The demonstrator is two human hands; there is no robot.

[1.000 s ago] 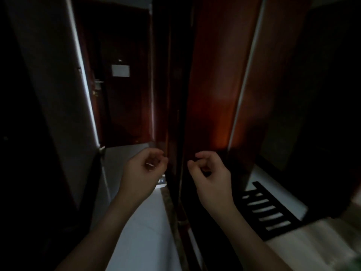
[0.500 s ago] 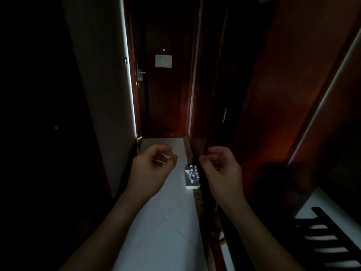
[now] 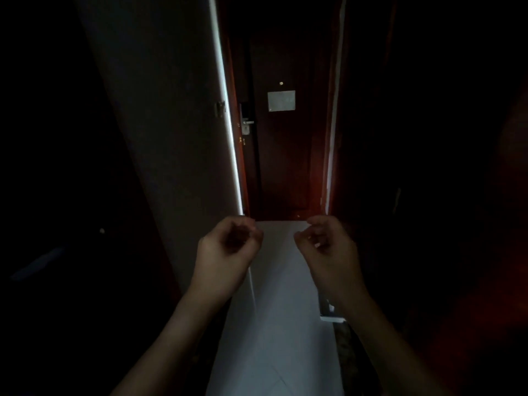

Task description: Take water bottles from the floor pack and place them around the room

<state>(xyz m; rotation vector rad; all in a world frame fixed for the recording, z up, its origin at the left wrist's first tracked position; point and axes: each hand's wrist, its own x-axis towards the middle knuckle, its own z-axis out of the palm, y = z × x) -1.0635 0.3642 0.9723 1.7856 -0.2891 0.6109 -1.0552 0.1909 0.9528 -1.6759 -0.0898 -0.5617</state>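
My left hand (image 3: 225, 250) and my right hand (image 3: 328, 247) hang side by side in front of me, fingers loosely curled, nothing in either. The floor pack of water bottles (image 3: 331, 315) lies on the pale floor by the right wall; only its white lower corner shows below my right wrist, and the bottles are hidden behind that forearm.
A narrow dim corridor with a pale tiled floor (image 3: 274, 324) runs ahead to a dark wooden door (image 3: 283, 155) with a lock handle (image 3: 246, 121) and a white notice (image 3: 281, 100). A white wall (image 3: 177, 138) is on the left, dark wood panels (image 3: 400, 167) on the right.
The view has swung left from the wooden wardrobe to face the corridor straight on. The bottle pack has come closer and slid behind my right forearm. Both hands stay curled and empty.
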